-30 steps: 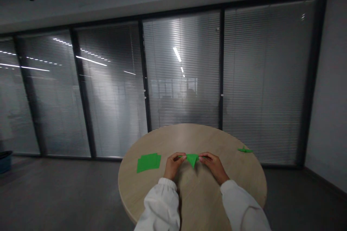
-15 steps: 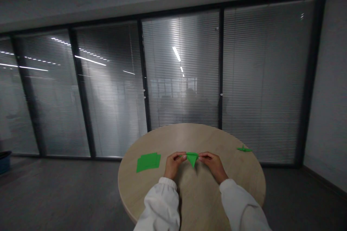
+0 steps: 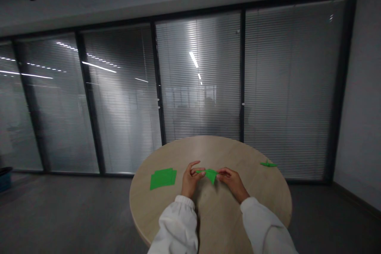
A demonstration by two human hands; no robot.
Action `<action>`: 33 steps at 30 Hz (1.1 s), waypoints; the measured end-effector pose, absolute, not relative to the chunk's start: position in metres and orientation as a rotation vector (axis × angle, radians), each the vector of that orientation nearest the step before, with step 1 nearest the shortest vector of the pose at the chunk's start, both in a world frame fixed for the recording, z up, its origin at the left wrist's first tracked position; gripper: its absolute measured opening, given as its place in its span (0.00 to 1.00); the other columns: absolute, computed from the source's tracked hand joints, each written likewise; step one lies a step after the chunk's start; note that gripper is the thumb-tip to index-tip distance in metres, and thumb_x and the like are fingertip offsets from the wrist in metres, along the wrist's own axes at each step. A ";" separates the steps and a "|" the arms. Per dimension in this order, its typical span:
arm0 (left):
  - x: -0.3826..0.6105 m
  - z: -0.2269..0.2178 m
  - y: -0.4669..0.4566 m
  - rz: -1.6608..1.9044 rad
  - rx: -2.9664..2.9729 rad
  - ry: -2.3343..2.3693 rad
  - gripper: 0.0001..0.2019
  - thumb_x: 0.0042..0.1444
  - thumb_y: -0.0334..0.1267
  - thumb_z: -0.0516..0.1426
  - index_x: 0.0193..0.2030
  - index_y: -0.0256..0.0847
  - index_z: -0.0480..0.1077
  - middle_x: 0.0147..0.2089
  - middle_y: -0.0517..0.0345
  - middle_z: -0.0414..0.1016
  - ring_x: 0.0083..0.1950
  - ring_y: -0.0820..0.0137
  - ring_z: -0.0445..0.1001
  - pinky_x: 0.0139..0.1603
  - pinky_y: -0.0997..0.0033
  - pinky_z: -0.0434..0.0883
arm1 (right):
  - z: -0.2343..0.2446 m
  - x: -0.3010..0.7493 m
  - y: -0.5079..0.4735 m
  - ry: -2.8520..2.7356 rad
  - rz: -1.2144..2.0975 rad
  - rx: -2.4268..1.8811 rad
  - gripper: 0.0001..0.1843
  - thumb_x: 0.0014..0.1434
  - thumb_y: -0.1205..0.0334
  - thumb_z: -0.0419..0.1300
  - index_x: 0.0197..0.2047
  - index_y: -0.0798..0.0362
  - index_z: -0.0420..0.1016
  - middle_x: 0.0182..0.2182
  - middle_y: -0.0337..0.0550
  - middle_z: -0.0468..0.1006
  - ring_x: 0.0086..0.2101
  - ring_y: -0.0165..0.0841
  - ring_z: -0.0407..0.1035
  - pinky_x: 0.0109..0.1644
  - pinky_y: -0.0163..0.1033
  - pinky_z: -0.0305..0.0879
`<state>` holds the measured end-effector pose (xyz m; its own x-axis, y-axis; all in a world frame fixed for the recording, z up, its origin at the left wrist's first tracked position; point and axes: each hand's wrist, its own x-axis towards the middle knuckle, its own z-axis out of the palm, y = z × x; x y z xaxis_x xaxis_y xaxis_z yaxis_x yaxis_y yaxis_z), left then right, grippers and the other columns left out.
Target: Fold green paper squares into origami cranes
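My left hand [image 3: 189, 180] just popped a finger up, prob pinching the green paper [image 3: 211, 175] looser, opposite my pinching right hand [image 3: 233, 183].

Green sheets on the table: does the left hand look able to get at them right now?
Probably yes: the green sheets lie to the left of the left hand, with no object visible between. But it's pinching the folded paper, so it would likely need to let go first.

Readable text, labels, brands, numbers, signs: none. Clock face on tabletop [image 3: 220, 218]: nothing legible on held green paper [image 3: 212, 175] toward 12 o'clock, paper stack [image 3: 163, 178] at 10, folded piece [image 3: 268, 164] at 2. Fine print possibly lost in dimness.
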<state>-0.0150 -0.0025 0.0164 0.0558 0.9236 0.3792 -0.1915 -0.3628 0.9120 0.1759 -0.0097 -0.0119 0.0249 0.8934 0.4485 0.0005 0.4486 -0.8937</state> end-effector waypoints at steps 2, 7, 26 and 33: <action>-0.015 0.017 -0.003 1.492 1.381 0.796 0.30 0.37 0.37 0.67 0.50 0.38 0.65 0.35 0.52 0.80 0.35 0.67 0.78 0.40 0.68 0.72 | -0.014 0.177 -0.007 -1.358 0.834 -0.871 0.18 0.42 0.48 0.68 0.31 0.54 0.78 0.29 0.44 0.79 0.32 0.37 0.71 0.38 0.39 0.66; -0.016 0.019 -0.003 1.514 1.351 0.791 0.31 0.37 0.37 0.67 0.50 0.37 0.66 0.37 0.49 0.80 0.37 0.64 0.79 0.42 0.65 0.72 | -0.014 0.178 -0.006 -1.317 0.822 -0.867 0.16 0.42 0.50 0.68 0.30 0.54 0.77 0.28 0.43 0.79 0.32 0.37 0.71 0.38 0.38 0.65; -0.019 0.011 0.004 1.453 1.248 0.778 0.20 0.37 0.44 0.67 0.37 0.34 0.76 0.31 0.52 0.80 0.34 0.65 0.78 0.39 0.66 0.75 | -0.016 0.180 -0.004 -1.326 0.645 -0.898 0.16 0.44 0.49 0.65 0.29 0.53 0.76 0.29 0.45 0.80 0.32 0.40 0.73 0.39 0.42 0.69; -0.016 0.007 0.006 1.487 1.377 0.874 0.15 0.37 0.42 0.66 0.31 0.35 0.77 0.28 0.52 0.79 0.31 0.66 0.76 0.32 0.71 0.73 | -0.016 0.179 -0.008 -1.466 0.322 -0.918 0.15 0.55 0.61 0.55 0.46 0.50 0.72 0.46 0.46 0.75 0.48 0.38 0.67 0.56 0.48 0.61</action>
